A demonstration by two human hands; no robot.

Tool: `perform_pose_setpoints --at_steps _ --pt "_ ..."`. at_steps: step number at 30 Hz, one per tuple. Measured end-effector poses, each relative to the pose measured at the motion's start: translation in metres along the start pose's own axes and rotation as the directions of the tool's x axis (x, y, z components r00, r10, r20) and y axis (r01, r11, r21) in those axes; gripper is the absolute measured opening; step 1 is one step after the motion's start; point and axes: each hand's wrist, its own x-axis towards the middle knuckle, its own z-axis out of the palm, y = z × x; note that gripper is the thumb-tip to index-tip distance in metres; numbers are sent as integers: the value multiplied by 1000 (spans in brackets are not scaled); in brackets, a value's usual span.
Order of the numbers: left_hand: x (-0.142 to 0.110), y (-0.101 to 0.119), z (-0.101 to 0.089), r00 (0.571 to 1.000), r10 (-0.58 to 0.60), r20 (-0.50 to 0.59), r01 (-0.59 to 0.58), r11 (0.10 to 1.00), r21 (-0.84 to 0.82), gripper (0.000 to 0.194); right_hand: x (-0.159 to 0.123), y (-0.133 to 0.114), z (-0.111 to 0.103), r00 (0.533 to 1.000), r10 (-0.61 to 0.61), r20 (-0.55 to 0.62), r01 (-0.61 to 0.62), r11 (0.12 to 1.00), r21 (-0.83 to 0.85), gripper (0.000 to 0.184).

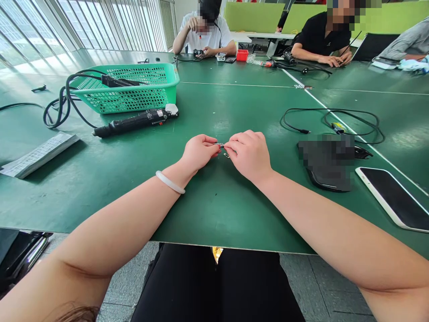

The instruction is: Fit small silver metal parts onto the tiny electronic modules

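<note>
Well inside near table edge [261, 248], small part [219, 144] in pinch of left hand [198, 153], right hand [250, 153]

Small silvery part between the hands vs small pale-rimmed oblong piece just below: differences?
Support: the small silvery part is held between the left hand and right hand; the small pale-rimmed oblong piece lies on the green table. Cover: the hands partly hide the silvery part; the oblong piece is largely uncovered. Both are small; finer detail is unclear.

I can't read any text; print on paper stack [40, 154] and marks on black tool [134, 122] too small.
</note>
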Motion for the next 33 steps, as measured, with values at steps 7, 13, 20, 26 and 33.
perform_pose_setpoints --at_steps 7,13,20,26,33 --pt "3 -4 -1 1000 19 0 -19 1000 -6 22 2 -4 -5 999 -21 38 23 999 -47 37" --pt "3 -4 -2 999 39 0 -38 998 42 21 2 -4 -6 999 -7 40 9 999 -45 39" --pt "0 0 -2 999 15 29 -16 1000 10 22 1 -3 -4 1000 3 17 -3 1000 -15 33" --pt "-5 8 0 993 -46 104 58 992 -116 19 1 2 -2 983 182 18 -183 975 129 14" --pt "-5 6 0 966 4 260 55 974 -220 25 1 9 1 943 324 79 -325 841 432 10"
